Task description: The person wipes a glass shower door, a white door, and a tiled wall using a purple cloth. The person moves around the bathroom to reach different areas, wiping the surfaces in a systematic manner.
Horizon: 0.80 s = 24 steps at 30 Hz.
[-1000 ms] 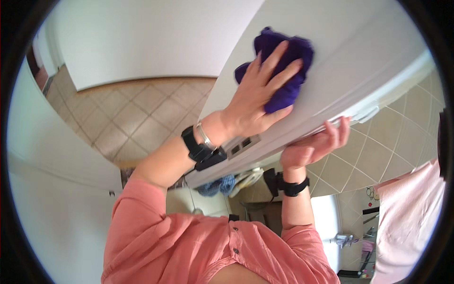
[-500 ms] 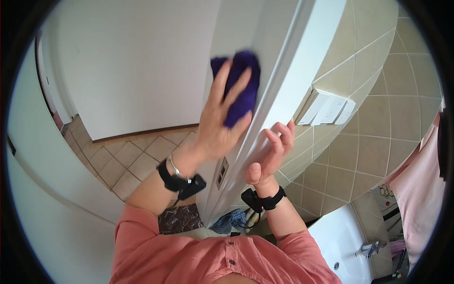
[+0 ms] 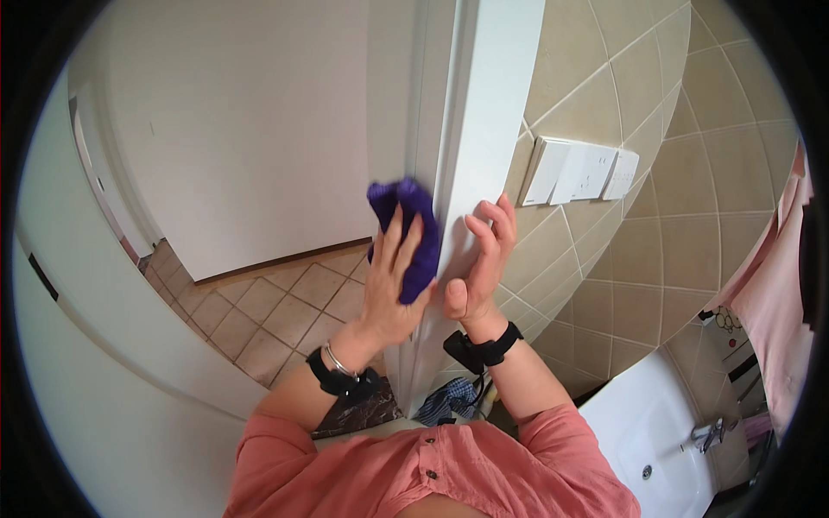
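My left hand (image 3: 386, 304) presses a crumpled purple cloth (image 3: 425, 246) flat against the inner face of the white door frame (image 3: 488, 95). Its fingers lie spread over the cloth, and part of the cloth sticks out beyond the fingertips. Just to the right, my right hand (image 3: 485, 263) is at the frame's outer edge, holding nothing. Its fingers are slightly bent and apart, the thumb standing away from them.
White switch and socket plates (image 3: 579, 171) sit on the beige tiled wall right of the frame. A white washbasin (image 3: 635, 432) with a tap (image 3: 710, 434) is at lower right, below a hanging pink cloth (image 3: 764, 285). On the left stands a white door (image 3: 112, 371); floor tiles (image 3: 276, 315) lie beyond the frame.
My left hand has slid the purple cloth down along the door frame, toward me. My right hand remains at the frame's edge. The view has shifted somewhat.
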Each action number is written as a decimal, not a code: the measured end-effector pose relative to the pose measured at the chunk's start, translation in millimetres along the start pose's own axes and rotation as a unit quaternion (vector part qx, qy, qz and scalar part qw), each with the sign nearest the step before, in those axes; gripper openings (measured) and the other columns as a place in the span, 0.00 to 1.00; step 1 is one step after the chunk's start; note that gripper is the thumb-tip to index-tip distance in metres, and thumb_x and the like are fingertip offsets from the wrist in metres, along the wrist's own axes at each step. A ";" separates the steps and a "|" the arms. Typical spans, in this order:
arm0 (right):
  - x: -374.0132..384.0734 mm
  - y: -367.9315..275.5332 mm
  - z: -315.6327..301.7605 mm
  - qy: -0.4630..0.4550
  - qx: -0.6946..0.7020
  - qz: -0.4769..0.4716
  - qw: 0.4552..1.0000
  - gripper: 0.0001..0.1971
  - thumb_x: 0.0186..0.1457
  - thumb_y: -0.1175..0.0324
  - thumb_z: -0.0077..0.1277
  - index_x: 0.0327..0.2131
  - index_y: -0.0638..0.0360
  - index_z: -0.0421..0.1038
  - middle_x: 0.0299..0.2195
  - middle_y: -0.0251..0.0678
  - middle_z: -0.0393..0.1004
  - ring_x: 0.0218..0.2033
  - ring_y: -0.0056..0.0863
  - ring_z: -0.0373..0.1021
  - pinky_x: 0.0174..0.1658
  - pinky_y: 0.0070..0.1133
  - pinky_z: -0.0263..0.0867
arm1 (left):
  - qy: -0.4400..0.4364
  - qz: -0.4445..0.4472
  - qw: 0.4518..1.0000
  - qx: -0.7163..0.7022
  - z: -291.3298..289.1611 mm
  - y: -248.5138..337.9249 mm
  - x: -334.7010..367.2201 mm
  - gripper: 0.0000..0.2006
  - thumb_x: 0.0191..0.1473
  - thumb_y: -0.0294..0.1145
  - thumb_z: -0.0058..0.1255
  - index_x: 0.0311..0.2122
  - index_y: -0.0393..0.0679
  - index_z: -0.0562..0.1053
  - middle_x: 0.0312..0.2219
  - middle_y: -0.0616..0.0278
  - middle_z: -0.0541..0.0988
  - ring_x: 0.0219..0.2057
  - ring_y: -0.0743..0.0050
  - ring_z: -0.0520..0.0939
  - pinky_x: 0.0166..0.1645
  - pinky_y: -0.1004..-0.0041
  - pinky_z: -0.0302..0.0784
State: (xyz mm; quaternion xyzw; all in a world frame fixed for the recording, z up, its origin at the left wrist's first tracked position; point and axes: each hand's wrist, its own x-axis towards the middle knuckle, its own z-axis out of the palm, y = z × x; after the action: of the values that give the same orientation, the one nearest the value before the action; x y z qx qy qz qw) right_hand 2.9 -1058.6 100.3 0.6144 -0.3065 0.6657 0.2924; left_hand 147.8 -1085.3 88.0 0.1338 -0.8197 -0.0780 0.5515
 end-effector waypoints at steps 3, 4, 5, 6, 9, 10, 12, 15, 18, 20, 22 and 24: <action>2.9 -6.1 -6.6 -0.036 -0.024 -0.001 0.999 0.33 0.56 0.43 0.38 0.49 0.67 0.67 0.55 0.54 0.60 0.61 0.59 0.51 0.61 0.47 0.47 | -0.023 -0.033 0.999 0.003 -4.1 8.1 -34.8 0.33 0.54 0.37 0.47 0.63 0.38 0.57 0.64 0.38 0.53 0.64 0.29 0.51 0.65 0.44 0.44; 6.3 -9.6 -13.1 -0.057 -0.042 -0.013 0.997 0.34 0.56 0.43 0.37 0.50 0.67 0.67 0.55 0.54 0.59 0.61 0.59 0.50 0.61 0.48 0.47 | -0.017 -0.030 0.999 -0.014 -13.2 18.7 -33.1 0.32 0.54 0.38 0.47 0.63 0.37 0.59 0.63 0.38 0.55 0.64 0.30 0.51 0.66 0.45 0.44; 11.7 -13.9 -14.2 -0.074 -0.053 -0.030 0.995 0.34 0.56 0.43 0.37 0.50 0.66 0.67 0.55 0.55 0.59 0.61 0.59 0.50 0.61 0.48 0.47 | -0.007 -0.024 0.999 -0.024 -23.5 27.7 -29.6 0.31 0.54 0.40 0.47 0.62 0.37 0.60 0.63 0.37 0.56 0.64 0.32 0.52 0.66 0.46 0.43; 7.1 -31.0 -19.0 -0.100 -0.058 -0.013 0.993 0.35 0.56 0.42 0.38 0.52 0.66 0.66 0.57 0.56 0.58 0.62 0.61 0.48 0.61 0.49 0.44 | 0.026 0.008 0.999 -0.037 -27.3 38.1 -27.6 0.30 0.55 0.43 0.46 0.60 0.36 0.63 0.61 0.36 0.59 0.65 0.35 0.52 0.66 0.48 0.42; -14.7 -65.2 -24.1 -0.124 0.270 0.143 0.944 0.46 0.56 0.34 0.37 0.64 0.65 0.49 0.65 0.58 0.43 0.66 0.58 0.40 0.65 0.44 0.38 | -0.016 0.042 0.975 -0.219 -26.1 66.9 -10.3 0.34 0.57 0.50 0.45 0.63 0.37 0.60 0.65 0.35 0.50 0.66 0.38 0.49 0.67 0.50 0.38; -20.5 -71.0 -29.4 -0.128 0.264 0.175 0.940 0.47 0.55 0.35 0.40 0.64 0.66 0.46 0.65 0.58 0.40 0.67 0.56 0.39 0.65 0.43 0.39 | -0.048 0.036 0.961 -0.271 -23.3 70.1 -5.2 0.38 0.58 0.55 0.43 0.65 0.37 0.55 0.66 0.38 0.43 0.67 0.40 0.46 0.68 0.52 0.37; -20.8 -78.7 -42.9 -0.133 0.254 0.231 0.930 0.52 0.53 0.36 0.47 0.65 0.68 0.39 0.66 0.57 0.36 0.67 0.53 0.38 0.66 0.40 0.40 | -0.102 0.018 0.939 -0.329 -19.7 72.8 1.2 0.41 0.57 0.58 0.42 0.67 0.38 0.51 0.67 0.40 0.41 0.68 0.45 0.43 0.68 0.54 0.37; 2.3 -72.2 -58.8 -0.078 0.127 0.180 0.972 0.38 0.49 0.62 0.55 0.61 0.69 0.53 0.62 0.55 0.48 0.64 0.50 0.47 0.64 0.39 0.47 | -0.109 -0.001 0.911 -0.398 -21.0 80.5 14.2 0.40 0.56 0.52 0.46 0.66 0.35 0.50 0.66 0.43 0.45 0.68 0.49 0.47 0.68 0.57 0.42; 43.7 -63.4 -60.1 -0.044 0.092 0.110 0.989 0.34 0.45 0.77 0.54 0.58 0.67 0.59 0.59 0.54 0.53 0.61 0.48 0.53 0.61 0.36 0.53 | 0.034 0.007 0.931 -0.363 -22.2 91.3 23.8 0.33 0.56 0.36 0.47 0.63 0.31 0.54 0.63 0.44 0.54 0.64 0.51 0.57 0.65 0.61 0.53; 62.8 -55.3 -50.4 0.018 0.025 0.036 0.999 0.36 0.43 0.76 0.58 0.58 0.65 0.59 0.58 0.53 0.54 0.59 0.50 0.55 0.60 0.37 0.54 | 0.113 0.008 0.960 -0.255 -25.1 74.8 17.3 0.28 0.56 0.32 0.44 0.61 0.31 0.56 0.60 0.44 0.58 0.61 0.51 0.60 0.63 0.61 0.56; 74.1 -45.0 -41.7 -0.089 -0.075 -0.008 0.993 0.41 0.38 0.71 0.65 0.59 0.58 0.61 0.60 0.52 0.52 0.61 0.54 0.52 0.61 0.41 0.52 | 0.156 -0.013 0.979 -0.132 -20.1 60.6 15.8 0.24 0.54 0.24 0.42 0.57 0.31 0.59 0.55 0.45 0.64 0.56 0.50 0.65 0.62 0.58 0.58; 68.7 -38.6 -28.1 -0.168 -0.152 -0.059 0.972 0.42 0.34 0.67 0.68 0.58 0.49 0.64 0.62 0.48 0.53 0.62 0.57 0.49 0.59 0.50 0.50 | 0.167 -0.022 0.982 -0.086 -4.9 45.1 10.5 0.25 0.51 0.23 0.43 0.56 0.31 0.59 0.55 0.45 0.64 0.57 0.48 0.65 0.62 0.57 0.58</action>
State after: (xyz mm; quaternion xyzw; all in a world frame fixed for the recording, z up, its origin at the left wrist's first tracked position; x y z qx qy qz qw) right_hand 9.5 -1011.5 169.0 0.6828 -0.4124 0.4798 0.3654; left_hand 142.6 -1045.4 111.6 0.1151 -0.7034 -0.1371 0.6879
